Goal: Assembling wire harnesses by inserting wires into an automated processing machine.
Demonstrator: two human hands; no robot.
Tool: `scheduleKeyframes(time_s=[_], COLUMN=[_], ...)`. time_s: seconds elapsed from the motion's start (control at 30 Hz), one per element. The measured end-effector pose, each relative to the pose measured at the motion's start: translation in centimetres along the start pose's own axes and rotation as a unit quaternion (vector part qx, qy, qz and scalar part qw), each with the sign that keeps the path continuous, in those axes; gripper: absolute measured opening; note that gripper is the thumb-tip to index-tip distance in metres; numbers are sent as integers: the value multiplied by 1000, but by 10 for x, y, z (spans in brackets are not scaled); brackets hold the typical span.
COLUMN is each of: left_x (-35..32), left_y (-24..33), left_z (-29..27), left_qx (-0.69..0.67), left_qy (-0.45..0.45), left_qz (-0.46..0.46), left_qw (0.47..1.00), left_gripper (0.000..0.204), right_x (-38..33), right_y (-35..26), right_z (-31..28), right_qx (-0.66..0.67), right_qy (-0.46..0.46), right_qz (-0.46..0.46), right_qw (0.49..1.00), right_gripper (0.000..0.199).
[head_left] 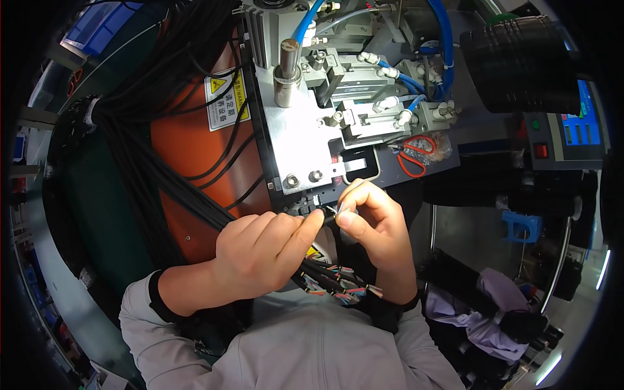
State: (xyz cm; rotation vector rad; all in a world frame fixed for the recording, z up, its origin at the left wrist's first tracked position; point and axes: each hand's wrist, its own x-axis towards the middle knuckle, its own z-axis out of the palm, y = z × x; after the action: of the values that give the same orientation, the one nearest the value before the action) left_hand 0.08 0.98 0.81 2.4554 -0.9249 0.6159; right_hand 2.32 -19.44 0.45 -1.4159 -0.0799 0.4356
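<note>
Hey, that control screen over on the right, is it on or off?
On: the screen is lit bright blue, with lighter blocks showing on it.

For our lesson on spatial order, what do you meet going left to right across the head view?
Blue bin, left hand, thin wire, right hand, red-handled scissors, blue stool, lit screen.

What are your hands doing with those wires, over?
Right hand pinching thin wires. Left hand curled close by, grip hidden. Scissors beside the machine, not in the way.
</note>
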Motion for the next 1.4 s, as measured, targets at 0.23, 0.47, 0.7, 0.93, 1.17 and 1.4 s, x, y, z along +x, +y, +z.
scheduleKeyframes(time_s=[0.23, 0.47, 0.7, 0.93, 1.17, 1.4], left_x=[0, 1, 1, 4, -5, -4], left_y=[1, 5, 6, 0, 6, 3], left_z=[9, 12, 13, 15, 3, 0], left_qx=[22, 104, 111, 88, 78, 68], left_qy=[-49, -100, -101, -68, -111, -136], left_qz=[10, -16, -27, -16, -73, -117], left_qw=[999, 989, 988, 994, 988, 981], left_gripper=[34, 25, 23, 23, 28, 28], right_x=[12, 17, 22, 20, 20, 30], right_y=[18, 28, 47, 61, 60, 28], right_z=[-5, 7, 9, 4, 7, -2], right_qx=[-213, -384, -286, -24, -68, -210], right_qy=[48, 86, 116, 90, 113, -80], right_qz=[-155, -224, -229, -14, -45, -364], right_qw=[964, 892, 923, 996, 990, 904], right_gripper=[9, 7, 6, 3, 7, 13])
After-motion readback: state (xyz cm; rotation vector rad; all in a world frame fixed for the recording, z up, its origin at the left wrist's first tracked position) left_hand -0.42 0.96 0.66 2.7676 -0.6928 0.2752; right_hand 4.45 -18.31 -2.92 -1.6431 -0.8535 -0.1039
